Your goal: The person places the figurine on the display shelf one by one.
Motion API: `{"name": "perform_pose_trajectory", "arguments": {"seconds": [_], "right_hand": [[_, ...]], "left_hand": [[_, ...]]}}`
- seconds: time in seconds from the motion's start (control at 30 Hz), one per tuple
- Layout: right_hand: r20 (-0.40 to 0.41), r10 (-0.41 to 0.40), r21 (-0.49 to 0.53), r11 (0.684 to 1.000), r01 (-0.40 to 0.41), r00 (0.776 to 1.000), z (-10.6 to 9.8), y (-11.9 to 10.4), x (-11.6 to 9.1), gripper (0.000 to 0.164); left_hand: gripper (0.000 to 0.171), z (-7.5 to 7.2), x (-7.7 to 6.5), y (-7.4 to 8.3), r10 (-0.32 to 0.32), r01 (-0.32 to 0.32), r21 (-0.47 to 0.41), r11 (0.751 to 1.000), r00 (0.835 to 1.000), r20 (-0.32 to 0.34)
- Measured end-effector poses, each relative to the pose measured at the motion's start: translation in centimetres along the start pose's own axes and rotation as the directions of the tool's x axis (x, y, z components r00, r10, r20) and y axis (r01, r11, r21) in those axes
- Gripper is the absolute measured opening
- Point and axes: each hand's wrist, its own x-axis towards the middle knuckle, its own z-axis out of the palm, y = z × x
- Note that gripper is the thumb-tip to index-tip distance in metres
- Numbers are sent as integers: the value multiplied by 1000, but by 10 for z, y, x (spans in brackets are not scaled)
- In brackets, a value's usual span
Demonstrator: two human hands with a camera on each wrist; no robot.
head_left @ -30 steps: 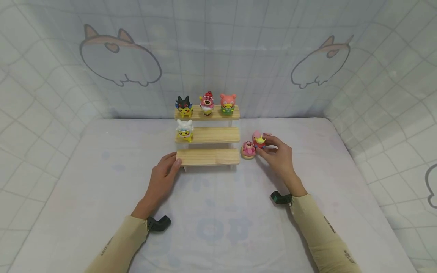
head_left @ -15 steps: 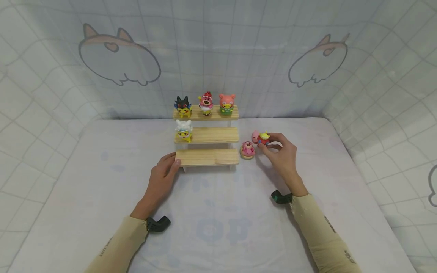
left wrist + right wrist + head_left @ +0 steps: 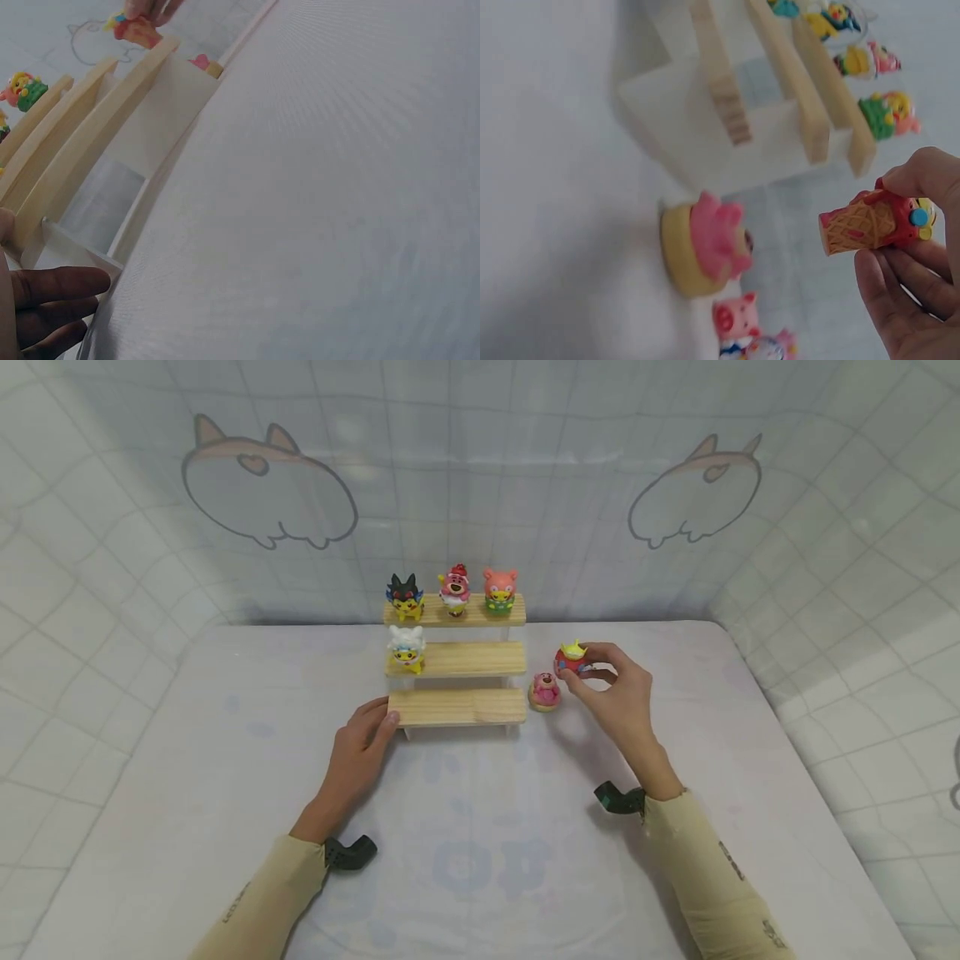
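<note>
My right hand (image 3: 621, 689) pinches a small figurine (image 3: 570, 663) between thumb and fingers, raised off the table to the right of the stand. It has a red body, yellow top and waffle-cone base; in the right wrist view the cone (image 3: 859, 226) points left. Just below it sits a pink bear figurine (image 3: 545, 693) on a round tan base. My left hand (image 3: 362, 745) holds the left end of the lowest step of a three-tier wooden display stand (image 3: 457, 703), thumb on the board. In the left wrist view several fingers (image 3: 64, 285) extend beside the stand's side panel.
On the top tier stand a black-hooded figurine (image 3: 406, 598), a red-hatted pink one (image 3: 454, 592) and a pink-hooded one (image 3: 500, 593). A white-hooded figurine (image 3: 407, 650) occupies the middle tier's left. A pink pig figurine (image 3: 735, 315) shows beyond the bear. Patterned cloth (image 3: 480, 485) hangs behind.
The right hand has lifted the red-and-yellow figurine, first shifting it slightly right, then upward; it now covers the pink figurine behind it in the head view. The left hand stays at the stand.
</note>
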Motion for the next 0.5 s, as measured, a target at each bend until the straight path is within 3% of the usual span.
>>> {"name": "perform_pose_trajectory", "arguments": {"seconds": [0.27, 0.5], "right_hand": [[26, 3, 29, 1000, -4, 1000, 19, 10, 6, 38], [38, -34, 35, 999, 33, 999, 29, -25, 9, 34]], "left_hand": [[45, -1, -1, 1, -4, 4, 0, 1000, 1000, 0], [45, 1, -1, 0, 0, 0, -4, 1000, 1000, 0]]}}
